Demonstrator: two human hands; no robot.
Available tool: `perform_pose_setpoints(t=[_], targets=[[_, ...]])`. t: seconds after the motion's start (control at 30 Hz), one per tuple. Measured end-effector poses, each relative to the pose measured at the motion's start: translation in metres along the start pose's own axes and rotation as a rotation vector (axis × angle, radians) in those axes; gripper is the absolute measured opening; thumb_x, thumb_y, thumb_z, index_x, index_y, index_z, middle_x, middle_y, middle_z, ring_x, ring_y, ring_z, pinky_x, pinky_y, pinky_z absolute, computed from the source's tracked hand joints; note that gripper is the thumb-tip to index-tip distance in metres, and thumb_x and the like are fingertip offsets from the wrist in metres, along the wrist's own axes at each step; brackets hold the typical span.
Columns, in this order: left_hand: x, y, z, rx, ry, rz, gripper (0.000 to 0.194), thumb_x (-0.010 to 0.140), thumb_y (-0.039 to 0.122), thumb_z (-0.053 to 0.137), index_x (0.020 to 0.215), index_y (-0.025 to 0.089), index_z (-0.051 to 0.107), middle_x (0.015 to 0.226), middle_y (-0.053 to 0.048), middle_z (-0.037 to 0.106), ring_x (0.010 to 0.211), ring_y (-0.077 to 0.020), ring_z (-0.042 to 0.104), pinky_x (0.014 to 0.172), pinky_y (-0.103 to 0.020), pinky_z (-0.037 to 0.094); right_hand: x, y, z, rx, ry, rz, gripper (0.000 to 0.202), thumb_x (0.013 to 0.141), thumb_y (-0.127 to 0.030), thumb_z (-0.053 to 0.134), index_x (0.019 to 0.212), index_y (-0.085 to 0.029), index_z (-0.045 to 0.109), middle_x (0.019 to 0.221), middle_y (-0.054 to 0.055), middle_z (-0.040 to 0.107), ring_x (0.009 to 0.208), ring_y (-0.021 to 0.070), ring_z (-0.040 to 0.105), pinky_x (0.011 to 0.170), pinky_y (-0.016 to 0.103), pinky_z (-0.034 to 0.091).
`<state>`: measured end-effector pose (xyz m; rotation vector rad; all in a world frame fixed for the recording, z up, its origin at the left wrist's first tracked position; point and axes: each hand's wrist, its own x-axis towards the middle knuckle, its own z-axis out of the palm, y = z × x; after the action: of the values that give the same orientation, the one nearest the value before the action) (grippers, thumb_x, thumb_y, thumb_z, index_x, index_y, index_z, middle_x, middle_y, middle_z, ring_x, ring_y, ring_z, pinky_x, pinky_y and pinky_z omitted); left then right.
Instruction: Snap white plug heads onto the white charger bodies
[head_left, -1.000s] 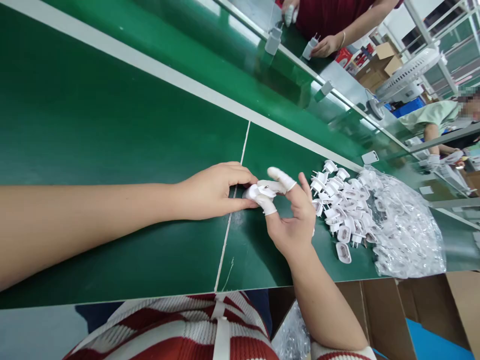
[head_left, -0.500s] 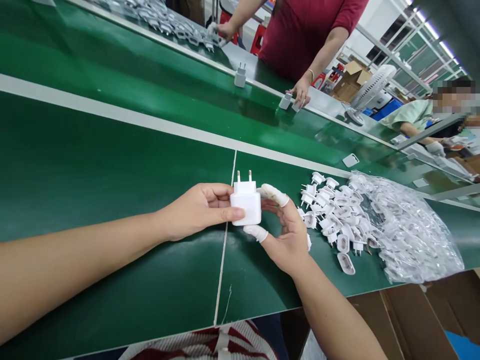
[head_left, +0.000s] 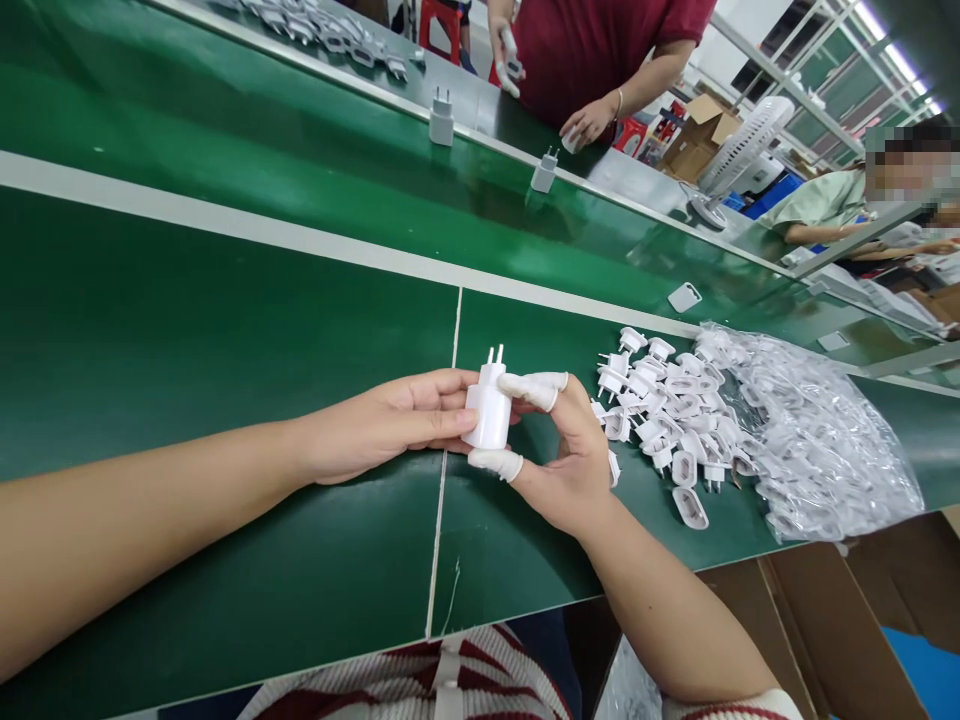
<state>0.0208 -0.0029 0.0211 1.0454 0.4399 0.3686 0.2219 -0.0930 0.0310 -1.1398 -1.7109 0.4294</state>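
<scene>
A white two-pin charger (head_left: 491, 412) is held upright above the green table, its metal pins pointing up and its narrow side partly turned to me. My left hand (head_left: 405, 420) grips it from the left, thumb across the near face and fingers behind. On the other side, my right hand (head_left: 566, 450), with white finger cots on thumb and index finger, pinches it at top and bottom. A heap of white plug heads (head_left: 667, 400) lies to the right of my right hand.
A clear plastic bag (head_left: 832, 450) full of white plug parts lies beside the heap. Across the green belt, chargers (head_left: 441, 118) stand near the far edge, where a co-worker in a red shirt (head_left: 600, 60) handles parts. Cardboard boxes (head_left: 832, 630) stand below the table at right.
The charger has been turned about its upright axis, from its broad face toward its narrow side. Across the belt, the co-worker's hands have moved, and chargers there have shifted left.
</scene>
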Motion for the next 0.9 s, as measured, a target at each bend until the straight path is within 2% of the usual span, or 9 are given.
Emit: perform_pose_setpoints(t=[0.13,0.3,0.5,0.73,0.9], targets=[[-0.002,-0.002,0.002,-0.03,-0.069,-0.026,0.044,0.097,0.035,0.072,0.138,0.022,0.062,0.139,-0.011,0.069,0.12,-0.0252,0.07,0.103,-0.032,0.057,0.001,-0.001,0.0,-0.029,-0.009,-0.024,0.061,0.074,-0.02,0.092,0.13,-0.031,0.068,0.111,0.005,0.062,0.102,0.022,0.065,0.093,0.042,0.06],[0.0,-0.01,-0.004,0.008,-0.095,0.027,0.048,0.098,0.031,0.071,0.142,0.023,0.057,0.138,-0.011,0.068,0.122,-0.0265,0.069,0.103,-0.034,0.058,0.001,-0.002,0.002,-0.052,-0.018,-0.047,0.058,0.077,-0.019,0.09,0.13,-0.03,0.068,0.112,0.005,0.061,0.101,0.0215,0.066,0.09,0.041,0.06],[0.0,-0.015,-0.007,0.174,-0.068,0.103,0.046,0.096,0.03,0.071,0.138,0.021,0.056,0.13,-0.01,0.07,0.12,-0.0268,0.069,0.103,-0.036,0.058,0.0,-0.002,0.003,-0.114,-0.051,-0.089,0.056,0.079,-0.018,0.088,0.13,-0.029,0.068,0.114,0.006,0.062,0.101,0.0215,0.064,0.091,0.041,0.059],[-0.002,-0.016,-0.008,0.125,-0.111,0.063,0.04,0.097,0.029,0.071,0.133,0.023,0.053,0.125,-0.007,0.071,0.119,-0.0212,0.07,0.1,-0.03,0.059,-0.002,-0.002,0.004,-0.173,-0.064,-0.128,0.053,0.081,-0.021,0.086,0.13,-0.029,0.068,0.111,0.006,0.061,0.099,0.022,0.063,0.087,0.041,0.059],[-0.003,-0.015,-0.008,0.142,-0.099,0.051,0.043,0.094,0.031,0.074,0.132,0.022,0.054,0.12,-0.008,0.073,0.118,-0.0245,0.07,0.098,-0.033,0.06,-0.003,-0.003,0.004,-0.197,-0.074,-0.129,0.053,0.082,-0.022,0.085,0.131,-0.029,0.066,0.11,0.006,0.062,0.097,0.022,0.064,0.085,0.041,0.059]])
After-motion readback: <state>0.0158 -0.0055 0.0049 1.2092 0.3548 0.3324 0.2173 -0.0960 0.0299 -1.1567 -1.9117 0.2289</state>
